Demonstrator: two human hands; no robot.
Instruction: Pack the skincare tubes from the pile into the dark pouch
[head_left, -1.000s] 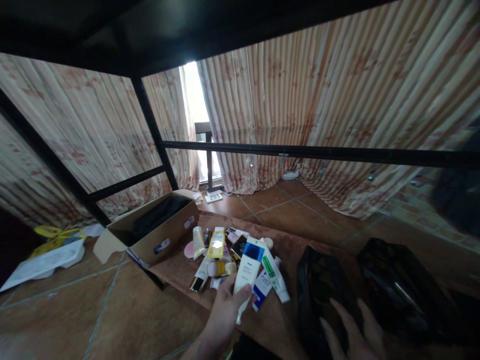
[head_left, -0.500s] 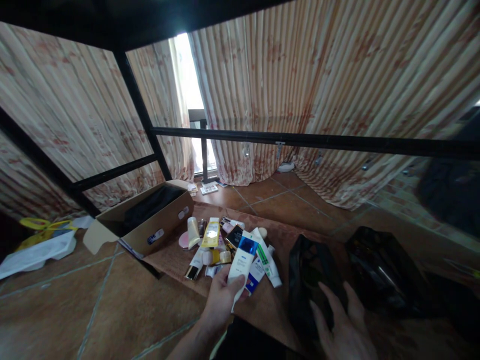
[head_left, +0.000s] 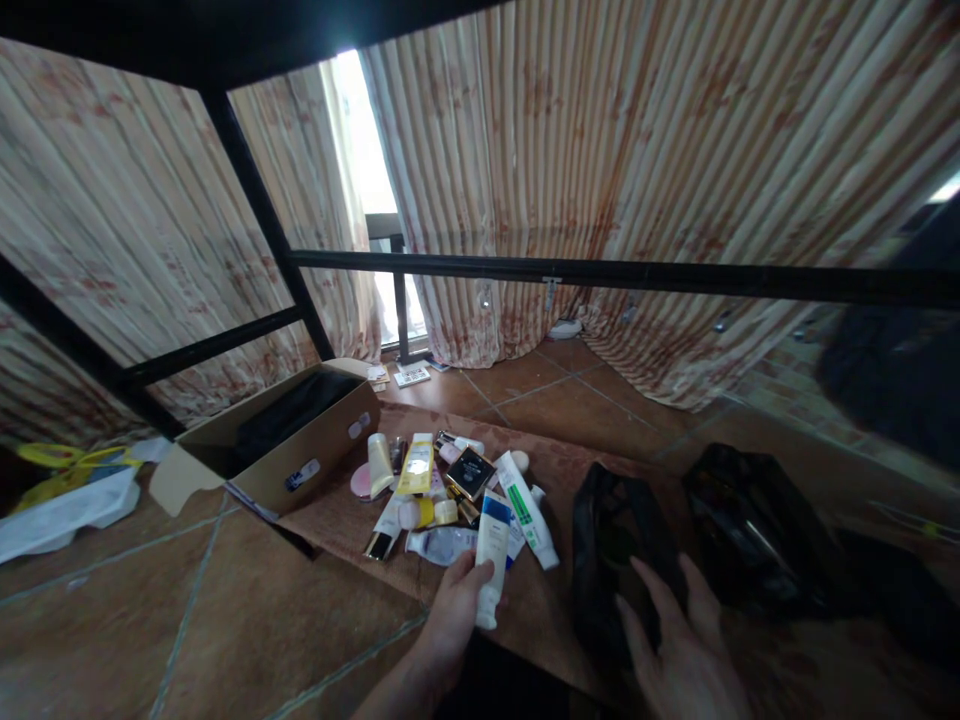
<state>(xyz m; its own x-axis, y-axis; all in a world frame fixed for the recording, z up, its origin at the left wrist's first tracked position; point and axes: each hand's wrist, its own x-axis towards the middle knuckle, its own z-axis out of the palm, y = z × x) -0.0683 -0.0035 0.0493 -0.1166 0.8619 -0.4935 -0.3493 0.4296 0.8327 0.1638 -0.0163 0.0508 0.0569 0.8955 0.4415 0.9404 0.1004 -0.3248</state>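
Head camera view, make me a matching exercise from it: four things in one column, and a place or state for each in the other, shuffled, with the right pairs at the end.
Things
1. White tube with blue end
2. Cardboard box
3. Black bag nearer the tube
4. Striped curtain

Places and states
a. Flap spread out at its left end
b. Hanging, with reddish blotches
c. Held in the left hand
d. Nearest the right hand

Pairs: 1-c, 2-a, 3-d, 4-b
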